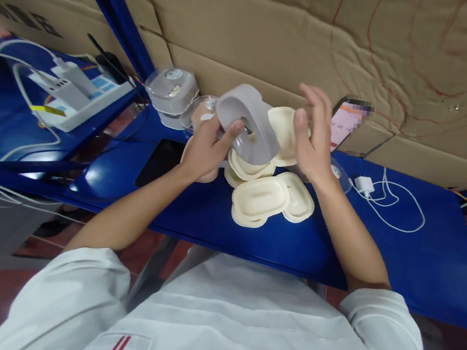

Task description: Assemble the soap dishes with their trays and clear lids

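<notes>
Broadly, brown cardboard [255, 36] rises behind a blue table [428, 259], with a white power strip [94, 102] off to the left. Above the table, a grey container [264, 118] is held tilted by the left hand [206, 150], its thumb and fingers pinching the container's near side. The right hand [314, 137] is raised opposite, thumb and upper fingers apart; whether it grips the tilted cream lid [282, 138] beside the container, I cannot tell. Behind to the left stands a clear-topped box [172, 94]. Lower down, more cream lids [260, 198] overlap on the table. A dark phone [159, 160] lies left of them, a lit phone [343, 124] leans by the cardboard, and a small white plug [363, 185] sits with its cable at right.
</notes>
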Motion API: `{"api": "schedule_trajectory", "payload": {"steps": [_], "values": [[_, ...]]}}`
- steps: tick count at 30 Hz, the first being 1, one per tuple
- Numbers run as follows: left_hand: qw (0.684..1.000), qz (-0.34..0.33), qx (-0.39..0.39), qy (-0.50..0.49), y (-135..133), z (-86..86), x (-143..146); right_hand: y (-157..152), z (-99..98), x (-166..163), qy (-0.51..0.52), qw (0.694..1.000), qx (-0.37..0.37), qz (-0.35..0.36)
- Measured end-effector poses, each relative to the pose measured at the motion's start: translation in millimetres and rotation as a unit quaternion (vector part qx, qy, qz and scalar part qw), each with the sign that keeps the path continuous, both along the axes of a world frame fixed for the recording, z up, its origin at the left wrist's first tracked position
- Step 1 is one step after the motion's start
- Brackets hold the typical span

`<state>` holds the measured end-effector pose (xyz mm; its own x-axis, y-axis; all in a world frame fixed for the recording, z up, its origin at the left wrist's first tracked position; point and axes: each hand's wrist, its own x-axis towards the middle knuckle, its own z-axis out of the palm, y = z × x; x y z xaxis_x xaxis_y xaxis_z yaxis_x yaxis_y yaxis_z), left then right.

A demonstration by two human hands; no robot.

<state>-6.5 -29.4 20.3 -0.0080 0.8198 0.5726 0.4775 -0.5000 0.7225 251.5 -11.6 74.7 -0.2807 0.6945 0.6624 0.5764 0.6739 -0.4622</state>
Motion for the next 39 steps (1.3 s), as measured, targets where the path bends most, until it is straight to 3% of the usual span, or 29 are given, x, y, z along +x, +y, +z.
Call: {"api": "schedule_trajectory", "payload": {"steps": [2,4,7,9,13,17,21,24,30,34,39], "values": [[1.000,-0.003,0.011,0.010,-1.6,1.6,2.3,-26.5,13.6,-14.7,-0.033,0.996,-0.013,0.079],[1.000,-0.014,0.017,0.009,-2.0,3.5,3.8,-45.1,23.9,-24.8,-0.080,0.990,-0.023,0.114],[0.999,-0.028,0.037,-0.002,5.1,8.0,-5.9,-49.1,33.8,-23.5,-0.085,0.994,-0.006,0.068],[0.996,0.004,0.086,-0.001,17.8,11.2,-26.7,-36.0,35.1,-12.1,-0.049,0.999,0.006,0.013],[0.973,0.166,0.157,0.035,54.2,8.5,-91.6,10.0,13.0,16.6,-0.016,0.998,-0.004,-0.056],[0.971,0.212,0.113,0.018,74.6,-4.6,-123.7,39.4,-21.7,27.6,-0.057,0.992,-0.040,-0.101],[0.979,0.171,0.108,0.011,65.6,-11.4,-100.8,18.7,-18.0,16.1,-0.090,0.984,0.007,-0.151],[0.987,0.123,0.101,0.026,56.1,-10.9,-82.7,-9.9,0.8,1.1,-0.132,0.984,0.029,-0.113],[0.991,0.096,0.072,0.056,58.4,-12.7,-85.7,-27.0,9.7,-13.8,-0.212,0.976,-0.027,-0.035],[0.992,0.067,-0.008,0.105,67.1,-22.8,-88.6,-34.3,15.1,-15.4,-0.237,0.968,-0.081,-0.026],[0.985,0.028,-0.043,0.167,71.9,-35.4,-85.2,-48.7,26.1,-20.7,-0.272,0.954,-0.125,0.028]]}}
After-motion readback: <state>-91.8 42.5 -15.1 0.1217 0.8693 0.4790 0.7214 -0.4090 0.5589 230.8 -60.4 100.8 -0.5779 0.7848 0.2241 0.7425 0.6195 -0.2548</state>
